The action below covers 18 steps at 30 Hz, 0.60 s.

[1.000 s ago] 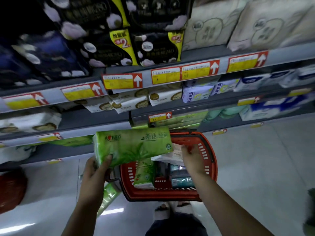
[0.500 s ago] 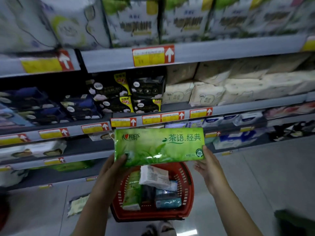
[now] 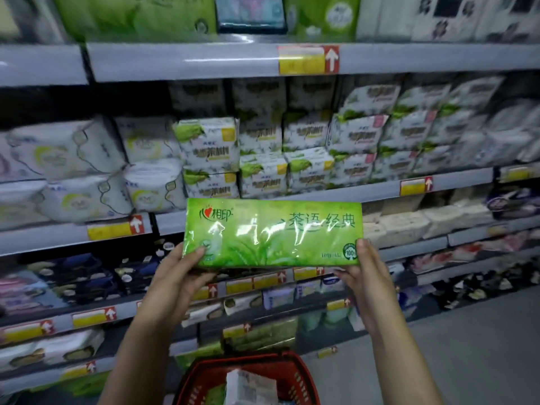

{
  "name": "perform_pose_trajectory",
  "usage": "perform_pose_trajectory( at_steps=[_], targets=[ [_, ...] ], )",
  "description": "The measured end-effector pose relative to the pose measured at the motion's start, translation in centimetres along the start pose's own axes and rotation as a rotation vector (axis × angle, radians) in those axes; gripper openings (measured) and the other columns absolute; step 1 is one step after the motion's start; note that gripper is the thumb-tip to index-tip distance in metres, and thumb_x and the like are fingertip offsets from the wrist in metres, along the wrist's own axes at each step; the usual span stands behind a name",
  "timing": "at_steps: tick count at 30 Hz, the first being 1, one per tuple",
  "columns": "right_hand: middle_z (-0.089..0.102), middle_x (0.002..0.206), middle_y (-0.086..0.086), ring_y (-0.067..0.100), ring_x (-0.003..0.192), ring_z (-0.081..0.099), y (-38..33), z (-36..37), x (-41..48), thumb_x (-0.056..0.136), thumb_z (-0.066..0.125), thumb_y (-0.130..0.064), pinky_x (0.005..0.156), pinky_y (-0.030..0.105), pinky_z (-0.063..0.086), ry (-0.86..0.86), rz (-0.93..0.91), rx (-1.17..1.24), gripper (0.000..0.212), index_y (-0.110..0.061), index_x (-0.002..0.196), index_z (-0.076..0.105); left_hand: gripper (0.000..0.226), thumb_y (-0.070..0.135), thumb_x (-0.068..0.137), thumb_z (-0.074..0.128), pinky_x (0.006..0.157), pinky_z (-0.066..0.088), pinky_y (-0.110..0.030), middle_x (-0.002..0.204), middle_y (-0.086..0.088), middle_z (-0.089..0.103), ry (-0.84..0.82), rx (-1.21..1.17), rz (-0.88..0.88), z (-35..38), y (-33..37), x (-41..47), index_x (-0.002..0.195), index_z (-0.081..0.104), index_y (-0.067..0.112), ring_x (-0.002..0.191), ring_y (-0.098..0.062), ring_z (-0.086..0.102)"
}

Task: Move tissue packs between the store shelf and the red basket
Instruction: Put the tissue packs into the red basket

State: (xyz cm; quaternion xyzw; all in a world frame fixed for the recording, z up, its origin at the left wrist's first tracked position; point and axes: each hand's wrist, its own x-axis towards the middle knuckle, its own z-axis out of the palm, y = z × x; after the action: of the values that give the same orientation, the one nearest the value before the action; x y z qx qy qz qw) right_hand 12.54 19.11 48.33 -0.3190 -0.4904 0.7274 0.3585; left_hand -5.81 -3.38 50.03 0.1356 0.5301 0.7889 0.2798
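Observation:
A long green tissue pack (image 3: 273,232) with Chinese lettering is held up flat in front of the store shelf (image 3: 181,61), at mid height. My left hand (image 3: 178,276) grips its lower left corner, thumb on the front. My right hand (image 3: 362,276) grips its lower right corner the same way. The red basket (image 3: 295,372) sits low at the bottom centre, below the pack, with a white pack (image 3: 248,387) and other packs inside.
Shelves run across the whole view, stacked with white-and-green tissue bundles (image 3: 263,153), white rolls (image 3: 87,168) at left and dark packs (image 3: 87,276) lower left. Yellow-red price tags (image 3: 308,59) line the shelf edges. Grey floor (image 3: 482,346) lies at the right.
Both hands lifted the green pack from just above the basket up to shelf height. My right hand left the basket and took the pack's right end. The view tilted upward.

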Motion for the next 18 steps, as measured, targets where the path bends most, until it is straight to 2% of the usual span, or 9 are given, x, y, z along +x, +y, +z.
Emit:
perform_pose_trajectory(
  at_steps=[3,5,6,7,10,13,14,17,18],
  targets=[
    [0.057,0.13,0.003,0.027,0.114,0.059,-2.1,0.9,0.0,0.057,0.069,-0.073,0.078,0.031,0.053,-0.057,-0.059,-0.021,0.048,-0.045,0.095,0.06,0.092,0.049,0.031,0.094,0.077,0.058,-0.029,0.112,-0.005,0.071,-0.01,-0.03,0.053,1.0,1.6,-0.2,0.111,0.066,0.013,0.106,-0.018,0.067],
    [0.055,0.134,0.004,0.027,0.118,0.057,-3.0,1.4,-0.1,0.074,0.063,-0.06,0.079,0.032,0.051,-0.057,-0.077,0.009,0.029,-0.043,0.097,0.059,0.076,0.049,0.03,0.093,0.071,0.058,-0.027,0.103,-0.003,0.074,-0.021,-0.051,0.08,1.4,2.3,-0.4,0.096,0.074,0.017,0.098,-0.015,0.07],
    [0.053,0.135,0.004,0.027,0.118,0.056,-3.4,1.5,-0.1,0.081,0.059,-0.052,0.08,0.033,0.051,-0.056,-0.081,0.028,0.019,-0.042,0.097,0.057,0.077,0.049,0.029,0.093,0.07,0.059,-0.027,0.101,-0.002,0.075,-0.018,-0.063,0.089,1.6,2.7,-0.5,0.095,0.074,0.017,0.097,-0.015,0.07],
    [0.053,0.135,0.003,0.027,0.118,0.056,-3.8,1.7,-0.2,0.08,0.06,-0.053,0.08,0.033,0.05,-0.058,-0.087,0.035,0.02,-0.042,0.097,0.056,0.087,0.05,0.027,0.094,0.071,0.059,-0.029,0.104,-0.003,0.074,0.004,-0.069,0.101,1.8,3.1,-0.6,0.103,0.07,0.014,0.098,-0.015,0.07],
    [0.058,0.125,-0.002,0.023,0.116,0.057,-5.1,2.3,-0.6,0.053,0.071,-0.073,0.077,0.029,0.052,-0.104,-0.11,0.017,0.052,-0.045,0.094,0.058,0.123,0.05,0.027,0.094,0.082,0.058,-0.036,0.124,-0.009,0.064,0.075,-0.098,0.108,2.0,4.2,-0.8,0.133,0.05,0.004,0.11,-0.02,0.064],
    [0.055,0.108,-0.017,0.018,0.115,0.052,-5.8,2.6,-0.5,0.084,0.057,-0.047,0.075,0.023,0.048,-0.089,-0.14,0.067,0.013,-0.042,0.095,0.053,0.13,0.049,0.032,0.094,0.087,0.056,-0.039,0.136,-0.012,0.055,0.064,-0.13,0.123,2.0,4.9,-1.1,0.141,0.039,0.002,0.116,-0.023,0.06],
    [0.055,0.106,-0.018,0.017,0.113,0.053,-6.0,2.6,-0.6,0.088,0.054,-0.04,0.074,0.023,0.048,-0.094,-0.143,0.082,0.008,-0.041,0.096,0.053,0.13,0.049,0.032,0.094,0.086,0.057,-0.038,0.136,-0.013,0.055,0.067,-0.138,0.127,2.0,5.0,-1.2,0.141,0.039,0.003,0.117,-0.023,0.06],
    [0.06,0.107,-0.012,0.013,0.104,0.059,-6.5,2.9,-0.6,0.082,0.056,-0.042,0.071,0.024,0.052,-0.109,-0.163,0.089,0.015,-0.038,0.096,0.054,0.122,0.049,0.03,0.094,0.082,0.058,-0.035,0.129,-0.012,0.06,0.06,-0.151,0.148,2.3,5.4,-1.3,0.134,0.048,0.005,0.114,-0.023,0.062],
    [0.06,0.105,-0.012,0.01,0.1,0.059,-6.8,3.1,-0.7,0.086,0.054,-0.039,0.072,0.025,0.051,-0.109,-0.164,0.101,0.01,-0.038,0.096,0.054,0.122,0.048,0.03,0.094,0.082,0.058,-0.035,0.129,-0.012,0.06,0.063,-0.151,0.15,2.5,5.6,-1.3,0.134,0.048,0.005,0.113,-0.023,0.062]
  ],
)
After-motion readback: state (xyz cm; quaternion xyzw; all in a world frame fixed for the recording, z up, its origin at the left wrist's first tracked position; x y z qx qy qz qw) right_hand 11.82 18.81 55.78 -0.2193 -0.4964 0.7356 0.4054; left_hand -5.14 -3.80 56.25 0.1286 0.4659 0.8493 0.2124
